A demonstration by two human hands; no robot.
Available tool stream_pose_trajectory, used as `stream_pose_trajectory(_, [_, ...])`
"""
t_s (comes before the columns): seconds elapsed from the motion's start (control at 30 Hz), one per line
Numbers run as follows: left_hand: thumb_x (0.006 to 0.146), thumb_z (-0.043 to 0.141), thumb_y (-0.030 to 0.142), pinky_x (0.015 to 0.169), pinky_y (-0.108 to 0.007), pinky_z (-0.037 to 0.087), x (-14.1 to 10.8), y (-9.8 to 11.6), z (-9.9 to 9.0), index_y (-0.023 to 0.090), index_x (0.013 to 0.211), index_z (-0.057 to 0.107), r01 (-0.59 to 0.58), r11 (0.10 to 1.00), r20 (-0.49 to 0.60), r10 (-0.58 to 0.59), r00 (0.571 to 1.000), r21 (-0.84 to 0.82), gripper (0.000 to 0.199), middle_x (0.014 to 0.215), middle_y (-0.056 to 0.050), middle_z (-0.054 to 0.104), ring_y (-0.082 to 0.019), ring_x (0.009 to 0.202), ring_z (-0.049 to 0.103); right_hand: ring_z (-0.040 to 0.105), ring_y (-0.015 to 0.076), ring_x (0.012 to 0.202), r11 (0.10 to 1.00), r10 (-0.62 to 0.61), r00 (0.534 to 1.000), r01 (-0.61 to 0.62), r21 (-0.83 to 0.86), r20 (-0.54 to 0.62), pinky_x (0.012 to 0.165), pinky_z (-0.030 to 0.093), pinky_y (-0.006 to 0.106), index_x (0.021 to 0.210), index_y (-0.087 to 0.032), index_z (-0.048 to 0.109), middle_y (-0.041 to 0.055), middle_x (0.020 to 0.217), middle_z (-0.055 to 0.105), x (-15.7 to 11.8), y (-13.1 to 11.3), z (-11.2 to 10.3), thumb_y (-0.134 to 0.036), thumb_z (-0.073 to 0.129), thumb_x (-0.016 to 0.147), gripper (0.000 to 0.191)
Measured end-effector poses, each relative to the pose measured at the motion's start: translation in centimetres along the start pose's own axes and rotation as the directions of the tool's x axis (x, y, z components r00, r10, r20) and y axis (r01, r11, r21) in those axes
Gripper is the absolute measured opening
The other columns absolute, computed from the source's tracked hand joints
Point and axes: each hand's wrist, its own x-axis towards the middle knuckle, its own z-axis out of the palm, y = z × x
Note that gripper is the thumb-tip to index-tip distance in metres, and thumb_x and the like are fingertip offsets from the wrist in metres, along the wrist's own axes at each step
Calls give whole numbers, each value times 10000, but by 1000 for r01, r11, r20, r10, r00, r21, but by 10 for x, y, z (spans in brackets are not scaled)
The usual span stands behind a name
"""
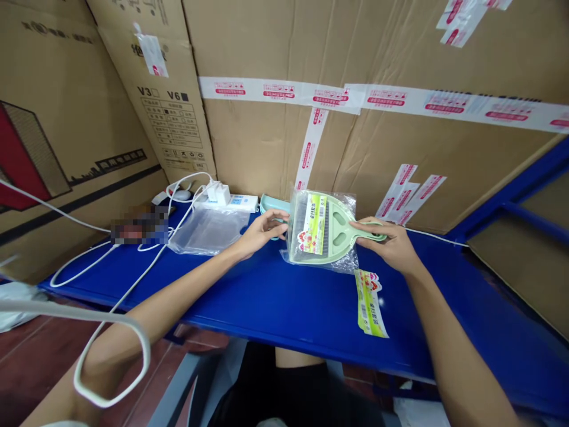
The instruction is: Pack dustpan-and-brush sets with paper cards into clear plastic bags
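Observation:
A light green dustpan (340, 256) lies partly inside a clear plastic bag (351, 204), above the blue table (275, 302). A grey-bristled brush (328, 228) rests in its pan, and a yellow-green label (316, 222) covers part of the brush. My right hand (391, 243) is closed around the dustpan's handle, which sticks out of the bag on the right. At the bag's left edge, my left hand (267, 231) has its fingers curled in a pinch on the plastic. Several similar loose labels (371, 305) lie overlapped on the table below my right hand.
Flat clear bags (211, 230) lie on the left, before a white power strip (240, 203) with a plugged-in adapter (219, 193). Blue-green plastic pieces (273, 204) sit behind my left hand. A white cable (146, 270) loops over the left side. Cardboard (262, 136) walls the back.

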Motion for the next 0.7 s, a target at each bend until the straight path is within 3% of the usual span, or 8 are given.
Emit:
stream_pose_trajectory(0.23, [897,805,405,773,-344,615,-4,3,4,252,1278,540,-12,999,-27,11,1000,-41,489,1201,-105,666,-252,1068,673,741,261,1022,998,-54,998,54,11,-23,920,587,412,1190,-306,844,92,1150,798,0,-3,10,-501,841,866,378])
stream_pose_trajectory(0.4, [873,764,308,725,-367,632,-3,4,0,355,1457,384,-50,998,-81,53,995,47,698,1313,-89,645,-194,887,689,734,262,1018,998,-33,997,38,59,-73,888,589,394,1155,-310,857,93,1131,793,-2,-3,11,-533,866,833,392])
stream_pose_trajectory(0.57, [899,732,291,643,-329,615,-4,9,2,290,1282,548,-112,984,-62,121,991,136,425,1369,-91,610,-149,786,660,728,252,1006,983,-36,991,57,175,-126,888,577,389,1134,-324,859,81,1103,795,-3,0,14,-464,904,811,355])
stream_pose_trajectory(0.7, [853,802,239,637,-267,618,-5,7,6,323,1301,516,-261,957,-139,278,950,129,539,1426,-64,547,-91,750,625,724,256,1014,963,-33,990,69,262,-140,892,574,394,1138,-346,857,70,1106,791,-3,12,19,-408,924,794,356])
